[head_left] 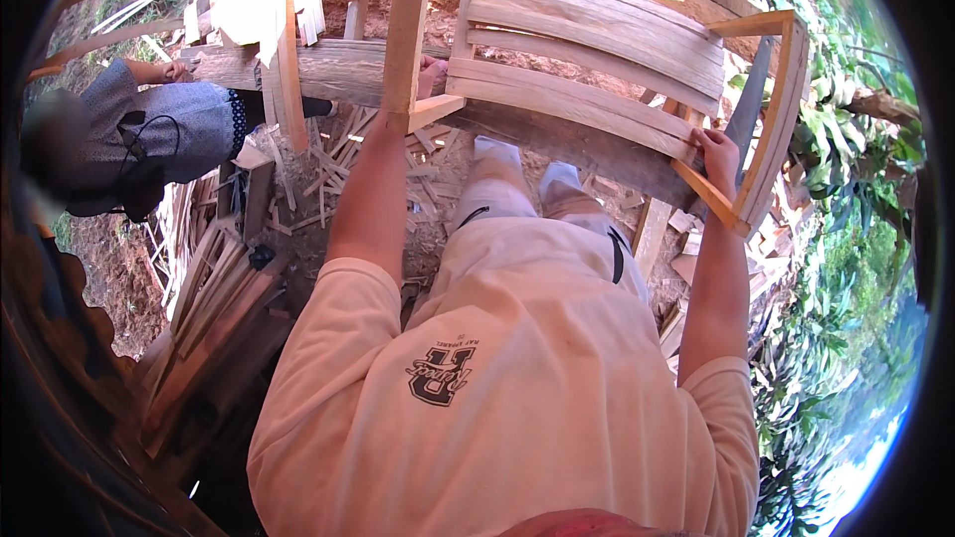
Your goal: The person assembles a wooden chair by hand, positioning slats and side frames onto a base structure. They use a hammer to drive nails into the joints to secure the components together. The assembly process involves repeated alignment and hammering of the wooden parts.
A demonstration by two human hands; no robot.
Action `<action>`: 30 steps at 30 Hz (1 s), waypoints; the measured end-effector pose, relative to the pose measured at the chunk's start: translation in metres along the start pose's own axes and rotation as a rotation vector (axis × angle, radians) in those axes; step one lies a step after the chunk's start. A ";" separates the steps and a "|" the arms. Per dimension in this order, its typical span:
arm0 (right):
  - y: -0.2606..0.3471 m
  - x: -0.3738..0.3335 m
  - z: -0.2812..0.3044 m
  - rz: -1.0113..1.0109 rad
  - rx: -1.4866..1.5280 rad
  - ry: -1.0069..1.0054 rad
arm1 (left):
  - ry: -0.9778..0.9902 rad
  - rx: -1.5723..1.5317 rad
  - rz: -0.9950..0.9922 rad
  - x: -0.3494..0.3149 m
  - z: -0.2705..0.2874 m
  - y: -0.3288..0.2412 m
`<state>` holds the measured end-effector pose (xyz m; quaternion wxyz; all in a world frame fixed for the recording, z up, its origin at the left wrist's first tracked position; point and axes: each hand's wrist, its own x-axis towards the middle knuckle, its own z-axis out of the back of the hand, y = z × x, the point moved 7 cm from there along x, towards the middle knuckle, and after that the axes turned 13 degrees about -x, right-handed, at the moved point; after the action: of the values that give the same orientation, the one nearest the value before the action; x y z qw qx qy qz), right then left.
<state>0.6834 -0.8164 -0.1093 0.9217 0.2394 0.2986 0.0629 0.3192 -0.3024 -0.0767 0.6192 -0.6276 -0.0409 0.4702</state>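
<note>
A wooden chair frame (587,89) with a slatted seat lies across a dark plank bench (587,154) in front of me. Its front slat corner at the right is gripped by my right hand (716,153), with the fingers curled round the wood. My left hand (431,77) is closed at the left end of the slats, partly hidden behind an upright post (408,30) of the frame. Beside my right hand, a grey tapered blade (752,99), like a handsaw's, stands inside the armrest piece (781,129).
At the left another person (189,129) sits by the bench, one hand on a timber (224,68). Wood offcuts (333,164) litter the ground. Stacked wooden strips (214,288) lie at the lower left. Green plants (846,169) border the right side.
</note>
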 end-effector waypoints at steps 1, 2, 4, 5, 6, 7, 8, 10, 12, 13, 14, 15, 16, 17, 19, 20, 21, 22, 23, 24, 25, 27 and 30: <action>0.004 -0.001 0.000 0.005 -0.003 -0.001 | 0.005 0.012 -0.009 0.004 0.004 0.005; 0.000 -0.007 0.007 -0.012 0.000 -0.017 | 0.021 0.098 -0.022 0.009 -0.005 -0.002; 0.005 -0.009 0.006 -0.012 -0.006 -0.010 | 0.006 0.259 -0.033 0.002 -0.005 -0.014; 0.008 -0.009 0.004 -0.012 -0.003 -0.006 | -0.002 0.286 -0.041 0.004 0.001 -0.009; 0.011 -0.008 0.003 -0.014 0.000 -0.004 | -0.008 0.313 -0.049 0.006 0.006 -0.004; 0.013 -0.008 0.003 -0.015 0.004 -0.002 | -0.014 0.341 -0.057 0.008 0.009 0.000; 0.007 -0.007 0.002 -0.016 -0.003 -0.006 | -0.004 0.335 -0.038 0.007 0.004 -0.004; -0.007 -0.001 0.003 -0.017 -0.015 -0.016 | 0.012 0.325 -0.002 0.003 -0.007 -0.021; -0.001 -0.003 0.002 -0.037 -0.018 -0.007 | 0.002 0.352 -0.030 0.002 -0.003 -0.018; 0.002 -0.004 0.002 -0.047 -0.019 -0.004 | -0.002 0.366 -0.045 0.002 0.000 -0.018; 0.002 -0.005 0.001 -0.046 0.010 0.004 | 0.012 0.375 -0.037 0.002 0.000 -0.019; 0.003 -0.005 0.001 -0.045 0.038 0.013 | 0.026 0.384 -0.029 0.002 0.000 -0.019; 0.002 -0.006 0.002 -0.042 0.067 0.021 | 0.039 0.392 -0.020 0.003 -0.002 -0.020; 0.005 -0.007 0.002 -0.038 0.077 0.015 | 0.046 0.370 -0.008 0.005 0.000 -0.016; 0.011 -0.007 0.003 -0.025 0.093 0.006 | 0.056 0.324 0.018 0.009 0.003 -0.008; 0.007 -0.006 0.001 -0.031 0.084 0.006 | 0.064 0.272 0.050 0.012 0.003 -0.003; 0.003 -0.004 0.001 -0.036 0.074 0.008 | 0.071 0.218 0.083 0.014 0.003 0.002; 0.000 -0.002 0.001 -0.039 0.062 0.010 | 0.076 0.163 0.115 0.016 0.003 0.008; -0.003 -0.001 -0.001 -0.037 0.073 0.008 | 0.113 0.103 0.110 0.018 0.001 0.014; -0.005 -0.001 -0.001 -0.025 0.083 0.009 | 0.140 0.040 0.102 0.019 0.000 0.016; -0.007 -0.002 -0.001 -0.012 0.092 0.010 | 0.167 -0.025 0.092 0.018 -0.002 0.020; 0.002 -0.002 -0.004 0.018 0.094 0.044 | 0.221 -0.359 0.109 0.029 0.018 0.054; -0.009 0.004 -0.006 0.011 0.117 0.064 | 0.071 -0.562 0.211 0.033 0.021 0.087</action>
<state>0.6833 -0.8211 -0.1204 0.8957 0.2925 0.3298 0.0581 0.2776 -0.2858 -0.1604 0.3701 -0.7912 -0.0826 0.4799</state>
